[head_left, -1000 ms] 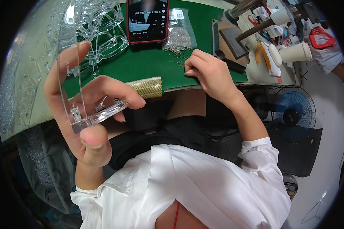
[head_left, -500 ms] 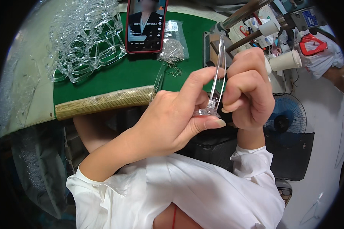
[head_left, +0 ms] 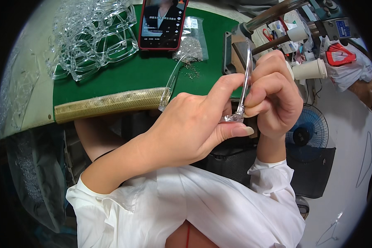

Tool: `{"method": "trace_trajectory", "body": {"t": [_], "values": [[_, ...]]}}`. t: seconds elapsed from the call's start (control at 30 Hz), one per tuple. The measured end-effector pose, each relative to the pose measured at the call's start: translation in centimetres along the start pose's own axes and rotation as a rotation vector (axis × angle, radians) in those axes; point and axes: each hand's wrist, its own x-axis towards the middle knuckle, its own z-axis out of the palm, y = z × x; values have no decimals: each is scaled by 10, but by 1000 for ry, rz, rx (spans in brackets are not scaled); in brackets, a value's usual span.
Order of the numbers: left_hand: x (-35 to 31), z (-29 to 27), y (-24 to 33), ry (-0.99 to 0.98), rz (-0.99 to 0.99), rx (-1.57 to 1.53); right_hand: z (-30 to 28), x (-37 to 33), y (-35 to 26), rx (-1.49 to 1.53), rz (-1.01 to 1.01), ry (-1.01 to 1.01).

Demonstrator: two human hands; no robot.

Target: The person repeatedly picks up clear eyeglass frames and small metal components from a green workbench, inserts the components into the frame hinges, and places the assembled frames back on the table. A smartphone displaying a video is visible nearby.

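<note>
A clear plastic eyeglass frame [head_left: 231, 118] is pinched at its front between the thumb and fingers of my left hand [head_left: 190, 124]. One temple [head_left: 247, 74] stands up between my hands; the other temple [head_left: 173, 78] shows beyond my left knuckles. My right hand [head_left: 275, 95] is curled, with its thumb and fingertips closed against the upright temple near the hinge end. Any small part between those fingertips is hidden. My left palm and fingers cover much of the frame front.
Several clear eyeglass frames [head_left: 97, 41] are heaped on the green mat [head_left: 111, 84]. A phone [head_left: 161, 29] and a bag of tiny metal parts [head_left: 194, 43] lie beyond my hands, with loose pieces beside it. A metal press [head_left: 273, 16], white cup [head_left: 310, 69] and blue fan [head_left: 308, 128] stand right.
Both hands have shifted slightly right with the eyeglass frame. It has turned a little: the upright temple now looks narrower, and the far temple shows more fully.
</note>
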Motion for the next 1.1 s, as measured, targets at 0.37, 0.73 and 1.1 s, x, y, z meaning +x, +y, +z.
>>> {"method": "trace_trajectory", "body": {"t": [0.37,0.73,1.1], "values": [[1,1,0,34,23,102,4,-5,2,42,38,38],[1,1,2,4,-44,-84,5,-6,5,86,31,62],[-1,1,0,-6,-66,-191,8,-7,2,115,112,106]]}}
